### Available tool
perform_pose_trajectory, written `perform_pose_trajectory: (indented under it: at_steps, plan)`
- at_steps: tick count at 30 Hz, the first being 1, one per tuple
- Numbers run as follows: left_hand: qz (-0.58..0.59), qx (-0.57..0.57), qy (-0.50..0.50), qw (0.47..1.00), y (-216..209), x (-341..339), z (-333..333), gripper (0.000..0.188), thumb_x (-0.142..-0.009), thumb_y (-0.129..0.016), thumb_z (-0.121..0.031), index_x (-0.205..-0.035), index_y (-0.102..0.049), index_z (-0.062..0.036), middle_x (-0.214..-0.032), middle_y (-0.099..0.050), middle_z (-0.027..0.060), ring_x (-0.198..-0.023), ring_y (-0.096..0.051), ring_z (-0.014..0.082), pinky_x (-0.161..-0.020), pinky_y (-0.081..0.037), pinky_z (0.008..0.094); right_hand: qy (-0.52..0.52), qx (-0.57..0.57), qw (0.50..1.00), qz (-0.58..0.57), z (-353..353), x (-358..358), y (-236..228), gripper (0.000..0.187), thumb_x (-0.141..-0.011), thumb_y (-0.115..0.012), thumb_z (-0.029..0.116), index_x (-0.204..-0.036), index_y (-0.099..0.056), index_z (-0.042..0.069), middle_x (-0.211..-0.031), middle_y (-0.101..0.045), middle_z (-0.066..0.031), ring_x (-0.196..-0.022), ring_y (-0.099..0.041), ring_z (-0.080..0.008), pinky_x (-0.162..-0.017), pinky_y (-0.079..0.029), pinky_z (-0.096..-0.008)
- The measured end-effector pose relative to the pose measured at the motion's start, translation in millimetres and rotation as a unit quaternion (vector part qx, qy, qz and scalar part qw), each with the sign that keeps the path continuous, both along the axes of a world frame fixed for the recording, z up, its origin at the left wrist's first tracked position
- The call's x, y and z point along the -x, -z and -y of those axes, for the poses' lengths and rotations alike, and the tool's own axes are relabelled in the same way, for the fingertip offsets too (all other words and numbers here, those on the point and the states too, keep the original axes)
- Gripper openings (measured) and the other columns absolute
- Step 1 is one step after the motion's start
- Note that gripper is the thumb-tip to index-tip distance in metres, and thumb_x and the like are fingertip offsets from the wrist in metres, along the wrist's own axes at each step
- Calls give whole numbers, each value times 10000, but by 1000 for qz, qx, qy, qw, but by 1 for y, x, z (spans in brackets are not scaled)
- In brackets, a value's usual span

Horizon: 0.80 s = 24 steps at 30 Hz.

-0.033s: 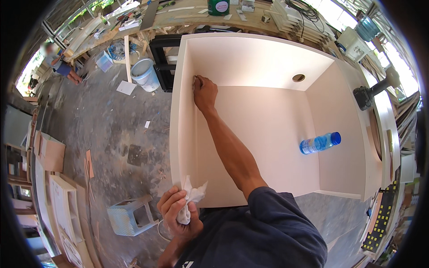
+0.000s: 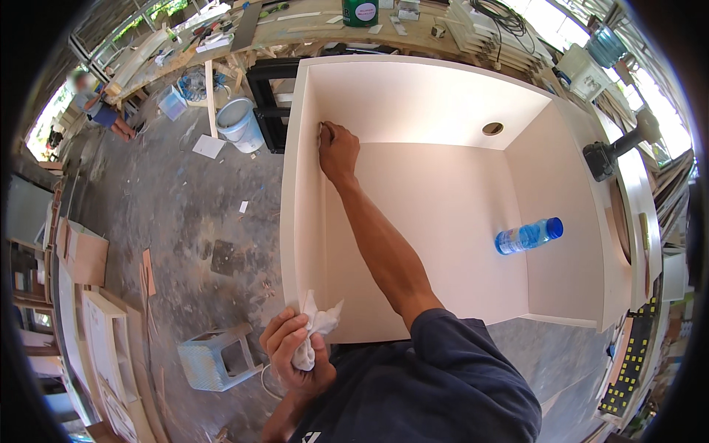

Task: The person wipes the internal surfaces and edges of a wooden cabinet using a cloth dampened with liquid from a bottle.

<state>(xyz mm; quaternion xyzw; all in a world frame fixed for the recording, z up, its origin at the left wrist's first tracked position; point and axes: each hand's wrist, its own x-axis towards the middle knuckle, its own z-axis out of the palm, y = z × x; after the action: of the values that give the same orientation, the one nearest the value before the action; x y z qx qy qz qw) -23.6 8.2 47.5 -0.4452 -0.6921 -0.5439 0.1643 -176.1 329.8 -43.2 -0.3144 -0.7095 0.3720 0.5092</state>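
Observation:
A large white open cabinet box [image 2: 289,244] lies in front of me with its hollow side up. My right hand [image 2: 340,151] reaches into its far left corner, fingers closed and pressed against the inner left wall. A sliver of something pale shows at those fingertips, too small to name. Near the cabinet's front left corner, my left hand [image 2: 295,354] grips a crumpled white cloth [image 2: 319,325], whose loose ends stick up above the fingers. A clear bottle with a blue cap [image 2: 528,236] is inside the cabinet, toward the right wall. The far wall has a round hole [image 2: 492,128].
On the cabinet's right side lies a cordless drill [image 2: 602,160]. Beyond stands a cluttered workbench [image 2: 310,26] with a green can [image 2: 360,12]. To the left are a bucket [image 2: 240,125], a plastic stool [image 2: 203,362] and a cardboard box [image 2: 83,252]. A person [image 2: 103,107] stands far left.

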Motion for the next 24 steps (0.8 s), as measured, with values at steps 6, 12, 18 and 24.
perform_pose_trajectory:
  at_steps: [6, 12, 18, 24]
  plan:
    - [-8, 2, -11, 1000, -5, -3, -4, 267, -882, -655, -2, -1129, -563, -39, -1108, -673, 155, -1125, -593, 353, -994, -477, 457, 32, -128, 991, -35, -21, 5, -69, 231, -946, -575, 131, -1028, -740, -8, -825, -721, -189, -726, -694, -348, -699, -530, -404]
    - [-13, 5, -10, 1000, -7, -1, -6, 262, -887, -664, -14, -1132, -573, -29, -1090, -681, 152, -1115, -602, 357, -980, -481, 451, -31, 6, 975, -218, -30, -4, -106, 234, -949, -601, 149, -955, -722, -52, -693, -654, -165, -623, -639, -197, -605, -494, -345]
    - [-17, -11, -13, 1000, -6, 0, -8, 247, -899, -678, -36, -1124, -578, -28, -1085, -683, 151, -1087, -614, 357, -952, -499, 451, -9, 91, 994, 65, -9, -43, -17, 245, -950, -589, 170, -855, -685, -34, -730, -653, -210, -634, -614, -364, -651, -485, -433]
    - [-19, 1, -15, 1000, -6, 0, -6, 248, -893, -679, -35, -1121, -581, -34, -1081, -685, 145, -1087, -617, 353, -952, -501, 454, -33, 73, 977, 198, -9, -20, 49, 259, -962, -550, 164, -866, -711, -13, -827, -696, -234, -770, -671, -419, -738, -529, -495]
